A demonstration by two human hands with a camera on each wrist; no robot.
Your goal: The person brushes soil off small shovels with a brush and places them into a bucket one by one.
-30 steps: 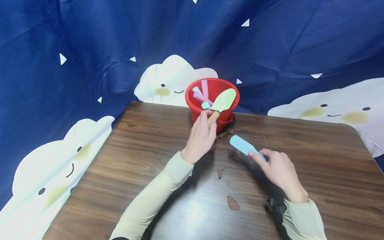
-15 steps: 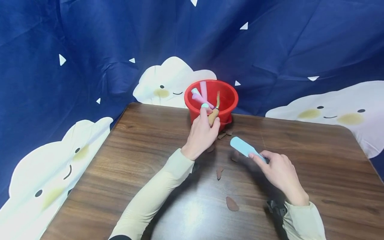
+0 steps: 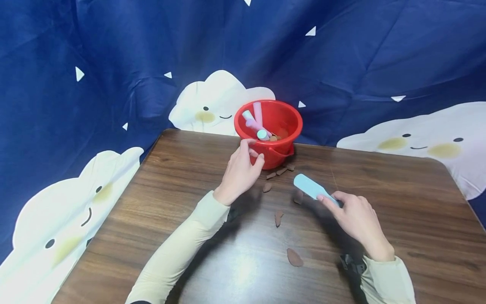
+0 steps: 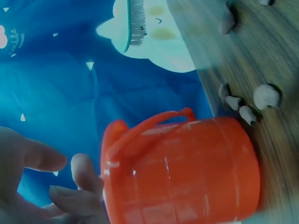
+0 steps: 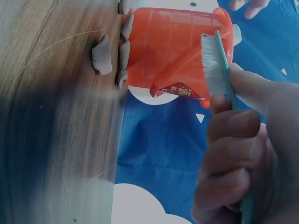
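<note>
At the near left of the red bucket [image 3: 281, 154], my left hand [image 3: 240, 171] holds nothing; its thumb and index finger are apart. In the left wrist view its fingers are beside the bucket's rim. Inside the bucket are pink and mint sticks [image 3: 258, 113] and the round wooden end of the trowel's handle [image 3: 273, 138]; the blade is hidden. My right hand [image 3: 355, 217] grips a light blue brush [image 3: 309, 186] by its handle above the table, bristles down. The right wrist view shows the white bristles [image 5: 212, 65].
Several brown, flat, shard-like pieces [image 3: 294, 257] lie on the wooden table [image 3: 182, 169], some of them along the bucket's base. A dark blue cloth [image 3: 341, 63] with white clouds hangs behind the table's far edge.
My left hand has lowered the trowel into the bucket, let go of it and drawn back to the left. My right hand with the brush has hardly moved.
</note>
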